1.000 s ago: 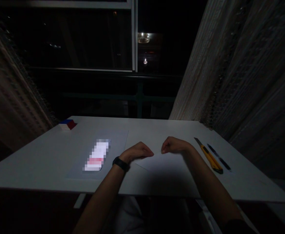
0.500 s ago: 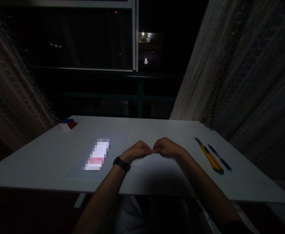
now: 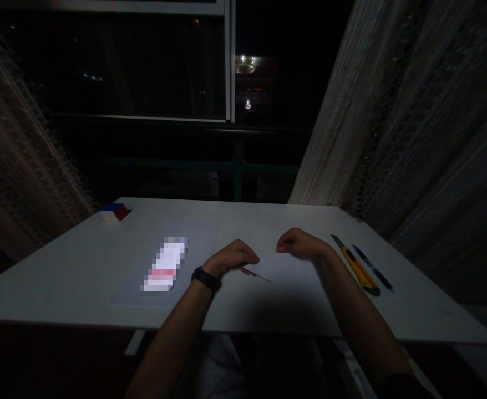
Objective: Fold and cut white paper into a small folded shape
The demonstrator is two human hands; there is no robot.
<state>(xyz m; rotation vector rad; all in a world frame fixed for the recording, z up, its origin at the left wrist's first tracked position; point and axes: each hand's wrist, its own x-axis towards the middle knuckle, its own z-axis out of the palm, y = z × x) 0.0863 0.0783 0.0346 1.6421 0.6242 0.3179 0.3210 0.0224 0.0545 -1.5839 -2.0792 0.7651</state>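
Note:
In dim light a white sheet of paper [image 3: 287, 271] lies on the white table [image 3: 60, 271] in front of me, with a thin red edge showing at its left corner. My left hand [image 3: 233, 256], with a dark band on the wrist, is curled with its fingertips pinched on the paper's near left corner. My right hand [image 3: 299, 244] is curled too, its fingertips pinched at the paper's far edge. The two hands are a short way apart.
A yellow utility knife [image 3: 356, 269] and a dark pen [image 3: 372, 267] lie to the right of my right hand. A grey sheet [image 3: 202, 238] with a blurred-out rectangle lies to the left. A small red, white and blue block [image 3: 114, 211] sits at the far left corner. Curtains hang on both sides.
The hands met fingertip to fingertip half a second ago and have now drawn apart again. A red edge now shows at the paper's left corner.

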